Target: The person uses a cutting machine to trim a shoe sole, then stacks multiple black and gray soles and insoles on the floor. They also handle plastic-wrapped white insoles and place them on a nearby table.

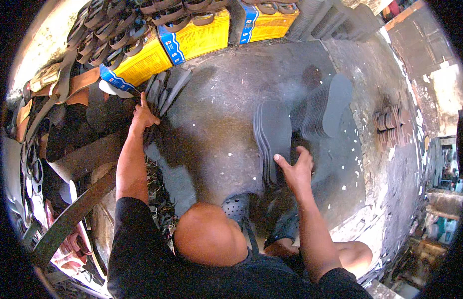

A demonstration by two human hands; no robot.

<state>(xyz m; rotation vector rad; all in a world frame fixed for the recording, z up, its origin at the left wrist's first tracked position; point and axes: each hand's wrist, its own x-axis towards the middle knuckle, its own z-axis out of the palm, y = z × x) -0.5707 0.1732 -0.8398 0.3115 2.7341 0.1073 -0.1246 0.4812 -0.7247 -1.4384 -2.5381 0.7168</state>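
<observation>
My left hand (143, 115) reaches far forward to several dark grey shoe soles (164, 89) that lean against a yellow box. Its fingers curl on their edges and the index finger points up. My right hand (296, 167) is spread, thumb out, and rests at the near end of an upright stack of dark grey soles (273, 132) on the dark floor. A second, fanned stack of soles (325, 107) lies just beyond it, untouched.
Yellow and blue boxes (196, 37) topped with sandal straps line the far side. Brown leather pieces and straps (57, 94) pile up on the left. Small brown stacked parts (393, 124) sit at the right. Dark sandals (239, 207) are by my feet.
</observation>
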